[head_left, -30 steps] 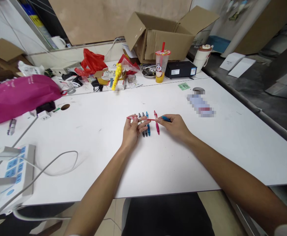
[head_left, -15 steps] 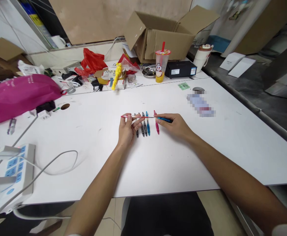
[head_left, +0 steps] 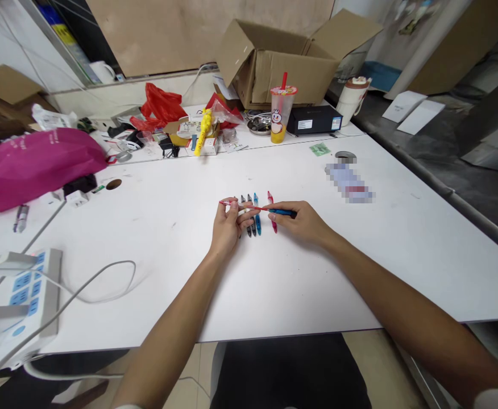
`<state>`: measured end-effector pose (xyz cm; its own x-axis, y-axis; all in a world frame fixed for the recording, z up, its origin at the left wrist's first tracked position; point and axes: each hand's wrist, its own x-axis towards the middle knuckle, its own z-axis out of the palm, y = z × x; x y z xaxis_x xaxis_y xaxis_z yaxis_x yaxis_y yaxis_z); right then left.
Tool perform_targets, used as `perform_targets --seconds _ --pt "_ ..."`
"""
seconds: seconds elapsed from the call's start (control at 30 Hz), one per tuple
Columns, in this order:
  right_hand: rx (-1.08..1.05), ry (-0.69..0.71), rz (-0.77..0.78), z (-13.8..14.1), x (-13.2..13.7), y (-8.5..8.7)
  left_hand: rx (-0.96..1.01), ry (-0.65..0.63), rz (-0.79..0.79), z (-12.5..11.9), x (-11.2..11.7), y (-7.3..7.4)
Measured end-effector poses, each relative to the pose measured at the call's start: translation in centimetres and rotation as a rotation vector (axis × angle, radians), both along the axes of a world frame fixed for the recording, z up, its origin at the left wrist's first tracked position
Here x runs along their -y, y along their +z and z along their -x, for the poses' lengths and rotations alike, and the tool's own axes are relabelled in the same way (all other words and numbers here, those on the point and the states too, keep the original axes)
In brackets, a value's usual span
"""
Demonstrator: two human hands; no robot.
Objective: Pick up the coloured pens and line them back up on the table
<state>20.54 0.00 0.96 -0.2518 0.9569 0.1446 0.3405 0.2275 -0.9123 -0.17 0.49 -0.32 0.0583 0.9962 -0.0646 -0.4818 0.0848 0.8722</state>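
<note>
Your left hand [head_left: 225, 230], loosely curled, pinches a clear red-tipped tube [head_left: 225, 203]; your right hand [head_left: 303, 221], fingers drawn together, grips a blue pen part [head_left: 283, 213]; a red rod [head_left: 262, 208] spans between; pens [head_left: 258, 225] lie below, left to right.

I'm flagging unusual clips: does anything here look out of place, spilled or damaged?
Yes: beyond the right hand, a patch on the table is pixelated, hiding what lies there. In hand, a red stick lines up with a blue pen part, perhaps an odd colour mix. I see no spill or damage.
</note>
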Motion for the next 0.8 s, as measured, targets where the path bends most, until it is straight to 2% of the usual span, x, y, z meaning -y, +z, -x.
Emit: perform_targets --seconds 0.17,0.33,0.4,0.53,0.63,0.8 --pt "-0.036 0.067 -0.069 0.2 -0.1 -0.3 -0.039 -0.006 -0.013 -0.1 0.1 0.0" --pt "-0.120 0.055 0.091 0.9 0.3 -0.6 -0.144 -0.086 -0.020 -0.4 0.6 0.0" --pt "-0.094 0.052 0.106 1.2 0.5 -0.6 -0.149 -0.085 -0.009 -0.5 0.7 0.1" --pt "-0.107 -0.014 0.029 1.3 0.7 -0.4 -0.114 -0.056 -0.004 -0.4 0.7 0.1" --pt "-0.107 0.031 0.072 1.3 0.7 -0.3 -0.105 -0.025 -0.014 -0.3 0.5 0.0" --pt "-0.076 0.014 0.064 1.2 0.5 -0.4 -0.098 -0.028 -0.025 -0.1 0.4 0.0"
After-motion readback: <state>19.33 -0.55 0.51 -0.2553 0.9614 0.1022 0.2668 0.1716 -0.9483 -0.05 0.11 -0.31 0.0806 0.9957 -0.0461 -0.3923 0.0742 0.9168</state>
